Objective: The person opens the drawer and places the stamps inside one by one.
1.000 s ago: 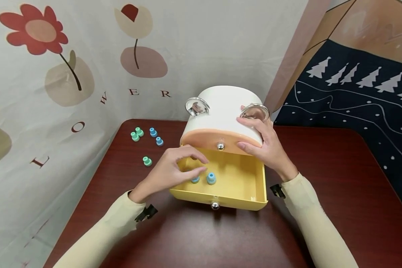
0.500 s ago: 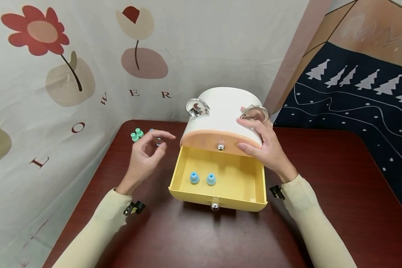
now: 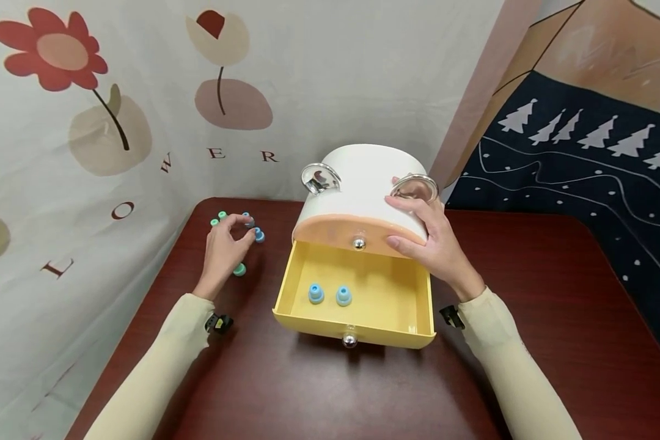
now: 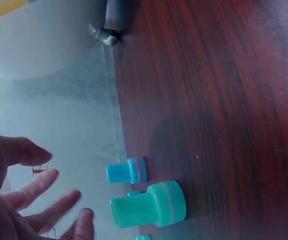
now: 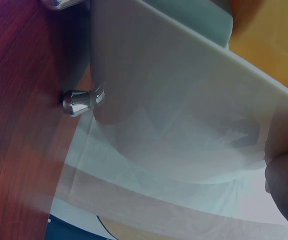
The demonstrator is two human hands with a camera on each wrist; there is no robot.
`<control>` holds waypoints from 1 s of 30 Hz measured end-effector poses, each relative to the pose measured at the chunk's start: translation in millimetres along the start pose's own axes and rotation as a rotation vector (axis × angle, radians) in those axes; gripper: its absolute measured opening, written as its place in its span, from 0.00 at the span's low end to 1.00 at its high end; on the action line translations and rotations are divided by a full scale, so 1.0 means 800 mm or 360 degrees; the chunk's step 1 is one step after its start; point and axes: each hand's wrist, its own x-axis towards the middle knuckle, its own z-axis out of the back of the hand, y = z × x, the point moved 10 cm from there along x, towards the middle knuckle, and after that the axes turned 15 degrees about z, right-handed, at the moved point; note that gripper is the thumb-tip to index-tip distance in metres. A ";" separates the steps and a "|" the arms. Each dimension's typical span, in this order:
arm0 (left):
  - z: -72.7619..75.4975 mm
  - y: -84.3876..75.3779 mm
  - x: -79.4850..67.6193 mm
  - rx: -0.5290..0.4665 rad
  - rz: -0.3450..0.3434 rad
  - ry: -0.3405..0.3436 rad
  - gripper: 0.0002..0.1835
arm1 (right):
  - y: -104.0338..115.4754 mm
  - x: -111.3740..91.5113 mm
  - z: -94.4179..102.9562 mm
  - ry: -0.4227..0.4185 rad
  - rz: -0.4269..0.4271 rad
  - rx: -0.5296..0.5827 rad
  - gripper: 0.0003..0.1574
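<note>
Two blue pegs (image 3: 316, 293) stand in the pulled-out yellow drawer (image 3: 385, 281) in the head view, unobstructed now that the left hand has swung off them to the far side of the drawer's wall. This left hand (image 3: 222, 247) has reached a loose blue peg (image 3: 259, 234) and partly screens the green pegs (image 3: 239, 269) around it. The right hand (image 3: 437, 238) still grips the white box (image 3: 365, 168), fingers either side of a silver ear (image 3: 418, 188), thumb on the front. From the left wrist, the left fingers appear spread, holding nothing, apart from the pegs on the table (image 4: 209, 100). From the right wrist, the box's side and a silver foot (image 5: 77, 103) block most of the drawer.
</note>
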 end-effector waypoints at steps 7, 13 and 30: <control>-0.018 0.005 0.015 0.0157 0.0049 0.0130 0.23 | -0.006 -0.003 -0.002 -0.0015 -0.0046 0.0004 0.39; -0.027 0.010 0.027 0.0234 0.0066 0.0148 0.16 | -0.003 -0.002 -0.002 -0.0009 -0.0064 0.0022 0.40; -0.042 -0.009 0.021 0.0420 -0.0167 -0.0010 0.02 | 0.036 0.019 -0.001 -0.0024 0.0026 0.0021 0.35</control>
